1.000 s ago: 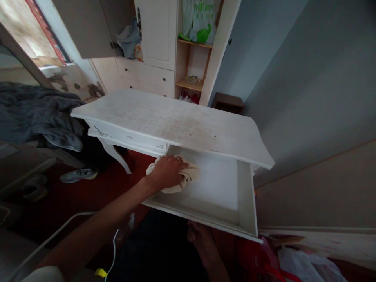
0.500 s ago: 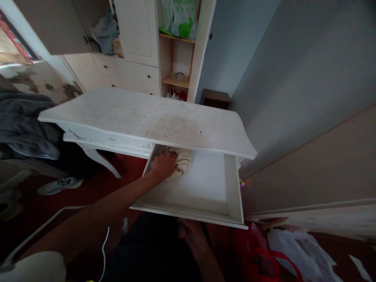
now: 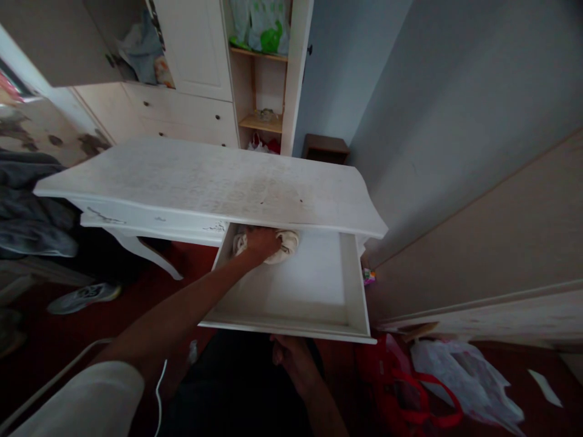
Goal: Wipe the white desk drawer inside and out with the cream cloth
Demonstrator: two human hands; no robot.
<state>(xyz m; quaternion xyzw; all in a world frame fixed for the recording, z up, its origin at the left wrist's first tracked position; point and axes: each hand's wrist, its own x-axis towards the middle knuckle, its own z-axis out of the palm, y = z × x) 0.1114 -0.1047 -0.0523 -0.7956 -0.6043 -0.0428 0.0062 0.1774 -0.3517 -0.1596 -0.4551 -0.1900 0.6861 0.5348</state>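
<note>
A white drawer (image 3: 314, 291) is pulled out from a white desk (image 3: 182, 170) with a worn, stained top. In its back left corner lies a bunched cream cloth (image 3: 288, 243). My left hand (image 3: 264, 243) reaches in over the drawer's left side and presses on the cloth, its fingers wrapped around part of it. Below the drawer's front edge is my right hand (image 3: 290, 358), with curled fingers. The drawer front hides its upper part, so what it grips there cannot be seen.
A white wardrobe (image 3: 191, 48) with bags on its shelves stands behind the desk. At the lower right, a red bag (image 3: 401, 382) and a white plastic bag (image 3: 464, 376) lie on the floor. A shoe (image 3: 84, 297) and a white cable (image 3: 159, 388) are at left.
My left hand has moved slightly right and deeper into the drawer, rubbing or pushing the cloth, which now shows on both sides of it. My view has shifted slightly right.
</note>
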